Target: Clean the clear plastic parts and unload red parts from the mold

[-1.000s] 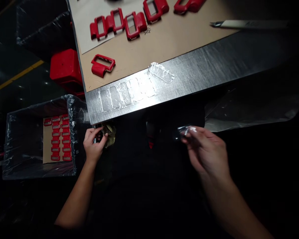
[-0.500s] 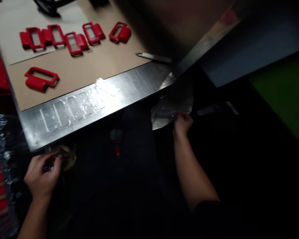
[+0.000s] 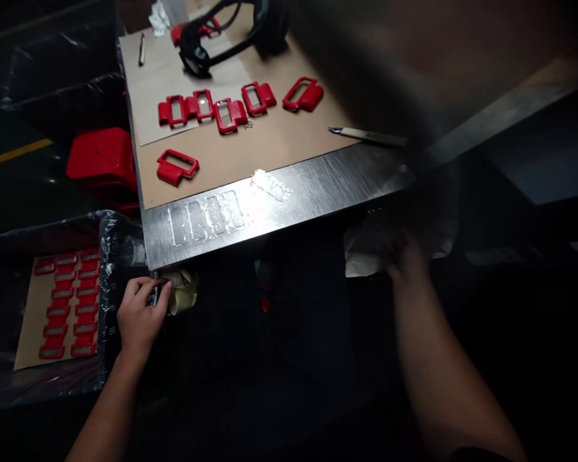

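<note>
My left hand (image 3: 142, 314) is below the near left corner of the metal-edged table (image 3: 313, 183). Its thumb and fingers are curled round something greyish that I cannot make out, right beside a yellowish roll of tape (image 3: 183, 292). Under the table's front edge, my right hand (image 3: 409, 260) is at a pale, crinkled plastic bag (image 3: 361, 256); motion blur and shadow hide its fingers. Thin clear rectangular pieces (image 3: 205, 215) lie in a row on the metal strip, with a crumpled clear film (image 3: 270, 184) beside them. Several red plastic frames (image 3: 178, 168) rest on the cardboard.
A utility knife (image 3: 366, 135) lies by the metal strip. Black headgear with a strap (image 3: 197, 61) sits farther back. At left stand a red stool (image 3: 101, 160) and a plastic-lined bin (image 3: 103, 308) holding rows of red frames on cardboard. A dark red-tipped object (image 3: 265, 292) is below the table.
The view has swung left, so the bin and stool show more fully. My right hand has shifted over the bag and is blurred. My left hand stays by the tape roll.
</note>
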The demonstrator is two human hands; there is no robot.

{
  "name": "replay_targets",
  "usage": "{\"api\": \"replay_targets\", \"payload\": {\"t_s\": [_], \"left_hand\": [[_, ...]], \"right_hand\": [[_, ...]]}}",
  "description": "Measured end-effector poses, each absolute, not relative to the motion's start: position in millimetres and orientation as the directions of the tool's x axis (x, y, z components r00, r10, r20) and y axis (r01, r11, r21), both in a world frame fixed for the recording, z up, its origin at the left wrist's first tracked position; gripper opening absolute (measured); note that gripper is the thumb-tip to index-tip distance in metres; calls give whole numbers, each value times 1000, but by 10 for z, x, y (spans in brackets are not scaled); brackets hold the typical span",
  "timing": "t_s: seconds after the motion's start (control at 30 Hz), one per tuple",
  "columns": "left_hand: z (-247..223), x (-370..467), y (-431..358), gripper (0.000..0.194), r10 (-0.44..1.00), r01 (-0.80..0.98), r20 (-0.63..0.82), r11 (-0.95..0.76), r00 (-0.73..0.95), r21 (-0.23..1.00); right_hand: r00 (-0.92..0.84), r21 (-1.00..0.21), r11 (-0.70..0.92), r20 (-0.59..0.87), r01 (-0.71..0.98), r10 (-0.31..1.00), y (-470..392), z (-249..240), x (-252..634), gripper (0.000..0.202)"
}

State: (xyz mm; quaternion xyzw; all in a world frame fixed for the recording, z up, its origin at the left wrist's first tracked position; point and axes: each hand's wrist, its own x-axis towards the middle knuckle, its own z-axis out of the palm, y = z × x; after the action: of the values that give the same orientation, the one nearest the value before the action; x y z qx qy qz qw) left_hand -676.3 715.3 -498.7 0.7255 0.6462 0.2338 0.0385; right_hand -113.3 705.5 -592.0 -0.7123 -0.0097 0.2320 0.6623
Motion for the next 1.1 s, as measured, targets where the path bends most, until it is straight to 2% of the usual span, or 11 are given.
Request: {"api": "replay_targets", "payload": {"t_s": [0.1, 0.17, 0.23, 0.3, 0.37, 0.4, 0.47, 0.5, 0.63, 0.87, 1.1], "left_hand": [[-4830, -6738, 7132, 10, 889, 868, 455, -265, 51, 420], [-4690, -6641, 7146, 4, 788, 826, 613, -383, 57, 415], [-4550, -6426, 7223, 13, 673, 748, 736, -527, 77, 404], [-4432, -6072, 7374, 17, 629, 647, 763, -645, 148, 406], [-4355, -5616, 7579, 7, 673, 595, 673, -688, 308, 416], [-4334, -5374, 7687, 20, 700, 612, 603, -681, 384, 401], [-4323, -4927, 7881, 51, 720, 679, 440, -678, 536, 282], [-4331, -4745, 7955, 59, 734, 714, 370, -665, 569, 221], [-4381, -4396, 8028, 67, 701, 693, 209, -710, 681, 122], [-4393, -4551, 7860, 58, 498, 474, 171, -865, 850, 163], [-4396, -4696, 7838, 44, 488, 422, 301, -869, 819, 259]], "right_hand": [[910, -976, -87, -218, -200, 352, 7161, -5762, -1442, 12], [897, -994, -42, -110, -102, 429, 7213, -5592, -1767, 14], [839, -999, -13, -39, -38, 542, 7263, -5404, -2137, 22], [755, -1000, 2, -17, -24, 655, 7307, -5240, -2495, 28], [677, -998, 20, -27, -61, 736, 7326, -5133, -2794, 34], [646, -995, 30, -41, -98, 763, 7321, -5105, -2913, 39], [593, -981, 30, -90, -190, 800, 7275, -5094, -3079, 50], [565, -973, 15, -121, -229, 816, 7237, -5104, -3127, 53], [489, -945, -71, -229, -320, 842, 7068, -5160, -3139, 50], [438, -897, -61, -272, -438, 857, 7104, -5014, -3046, 30], [413, -888, -55, -267, -457, 871, 7110, -4775, -3162, 25]]}}
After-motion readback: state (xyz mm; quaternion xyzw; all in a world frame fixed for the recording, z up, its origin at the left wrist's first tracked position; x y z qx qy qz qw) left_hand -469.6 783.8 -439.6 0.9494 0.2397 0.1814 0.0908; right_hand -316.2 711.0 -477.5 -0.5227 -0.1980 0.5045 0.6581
